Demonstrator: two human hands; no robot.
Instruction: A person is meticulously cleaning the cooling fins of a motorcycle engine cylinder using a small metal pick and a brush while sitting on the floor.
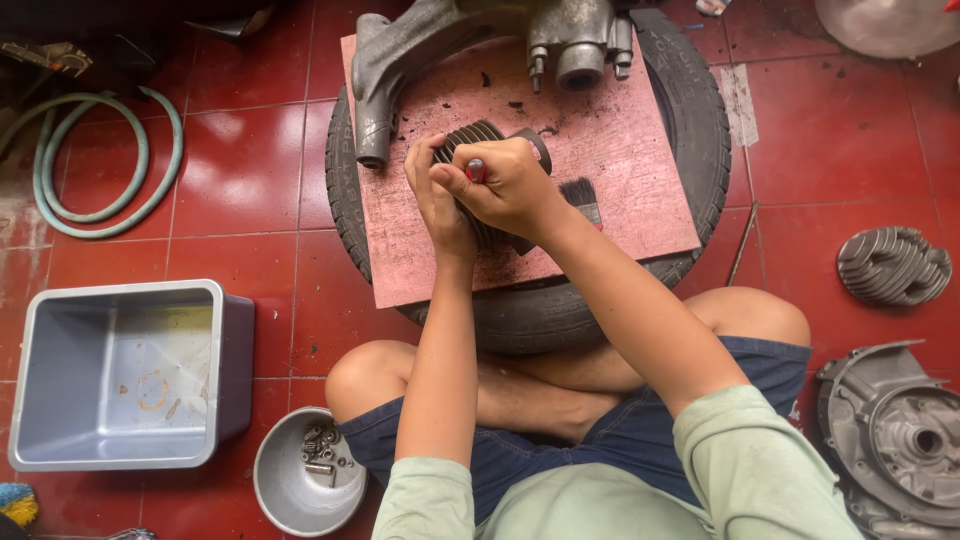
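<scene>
Finned engine cylinder [470,140], dark and ribbed, lies on its side on the pink board [620,170] that rests across a black tyre [700,110]. Your left hand [435,195] wraps its near end, fingers curled over the fins, and steadies it against the board. Your right hand [510,185] is clenched around a red-handled tool [476,170], pressed down on top of the cylinder; the working tip is hidden under your fingers. A black-bristled paintbrush [580,198] lies on the board just beside your right wrist. At the board's far edge sits a grey cast engine casing [575,40], with a curved metal pipe [385,75] reaching toward the cylinder. You sit cross-legged on the red tiled floor [260,180] with the tyre against your knees. Left of the tyre lie a grey plastic tub [120,440] and a metal bowl of small bolts [300,480]; a green hose [100,160] coils beyond. Right of the tyre rest a finned cylinder head [893,265] and an engine cover [890,440].
</scene>
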